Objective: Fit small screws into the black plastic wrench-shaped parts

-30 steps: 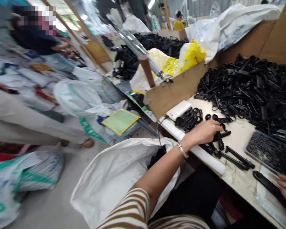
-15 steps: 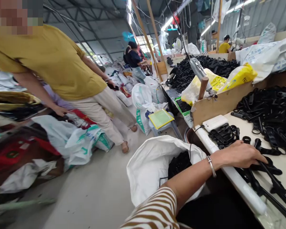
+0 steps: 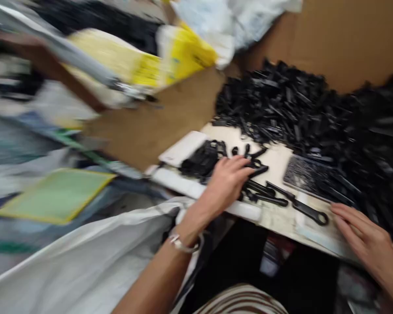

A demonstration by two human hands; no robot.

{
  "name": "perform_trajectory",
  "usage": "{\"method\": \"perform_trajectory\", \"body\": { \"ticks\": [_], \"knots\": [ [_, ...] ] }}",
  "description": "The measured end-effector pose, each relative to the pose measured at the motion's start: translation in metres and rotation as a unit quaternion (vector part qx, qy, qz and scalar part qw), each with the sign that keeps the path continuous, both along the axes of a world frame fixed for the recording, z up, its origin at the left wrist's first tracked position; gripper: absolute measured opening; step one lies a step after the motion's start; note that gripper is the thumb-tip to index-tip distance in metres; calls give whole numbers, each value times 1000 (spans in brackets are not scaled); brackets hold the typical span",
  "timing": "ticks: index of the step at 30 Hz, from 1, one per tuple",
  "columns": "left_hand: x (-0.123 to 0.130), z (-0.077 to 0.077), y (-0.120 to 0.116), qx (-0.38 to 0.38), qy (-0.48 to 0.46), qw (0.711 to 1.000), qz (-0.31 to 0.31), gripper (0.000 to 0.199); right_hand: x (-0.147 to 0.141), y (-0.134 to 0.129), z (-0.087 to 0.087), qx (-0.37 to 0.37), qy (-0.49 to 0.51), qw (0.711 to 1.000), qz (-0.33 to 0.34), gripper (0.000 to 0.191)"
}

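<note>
My left hand [image 3: 227, 179], with a silver bracelet at the wrist, reaches over small black plastic parts on the pale worktop. Its fingers are stretched out and touch some of them; the thumb side is hidden. Just right of it lie loose black parts [image 3: 265, 198]. A longer black plastic piece with a ring at its end [image 3: 309, 213] rests between my two hands. At the worktop's front edge is my right hand [image 3: 363, 235], fingers extended and nothing seen in them. A clear shallow tray [image 3: 304, 174] of small dark bits lies beyond it.
A large heap of black parts [image 3: 281, 104] lies against a cardboard wall [image 3: 353, 39]. Beside a neat stack of black parts [image 3: 205, 161] is a white box [image 3: 183, 148]. A white sack [image 3: 94, 257] stands below left, near a green board with yellow edging [image 3: 59, 194].
My view has swung right and down toward the worktop. My right hand has come into view. The person in the yellow shirt is out of the picture.
</note>
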State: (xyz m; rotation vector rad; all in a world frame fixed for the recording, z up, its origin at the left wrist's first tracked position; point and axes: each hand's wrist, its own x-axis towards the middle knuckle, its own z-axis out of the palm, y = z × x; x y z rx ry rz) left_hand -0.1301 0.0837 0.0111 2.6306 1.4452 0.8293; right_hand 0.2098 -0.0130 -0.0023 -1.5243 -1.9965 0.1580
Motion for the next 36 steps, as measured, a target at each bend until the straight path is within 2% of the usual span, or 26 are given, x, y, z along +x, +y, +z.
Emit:
{"method": "perform_trajectory", "body": {
  "ticks": [2,4,6,8,11,15,19,22,25,27,31,36],
  "knots": [
    [11,1,-1,45,-42,998,-13,19,6,-10,0,-41,7,998,-39,28],
    [30,6,-13,61,-47,995,-69,15,7,-12,1,-62,12,996,-61,27],
    [53,9,-27,44,-15,990,-130,13,8,-14,2,-69,13,995,-71,27],
    [75,9,-36,32,32,987,-153,12,10,-17,2,-76,12,994,-74,27],
    [96,2,-36,22,102,979,-173,9,13,-21,1,-82,12,994,-70,26],
    [110,-8,-31,6,144,968,-207,16,9,-22,-4,-84,17,995,-50,23],
    [116,-16,-32,5,136,969,-205,15,-8,-17,-8,-78,-36,996,-4,26],
    [114,-20,-33,-6,117,972,-204,14,-18,-10,-10,-61,-71,996,5,25],
    [106,-20,-32,-13,107,973,-202,23,-21,-5,-9,-62,-89,994,5,22],
    [100,-19,-31,4,98,980,-173,32,-21,-2,-8,-65,-91,994,5,21],
    [87,-23,-26,48,71,990,-107,39,-21,1,-5,-75,-62,995,-9,23],
    [85,-32,-26,84,56,989,-109,36,-25,7,2,-137,-115,982,-64,23]
  ]
}}
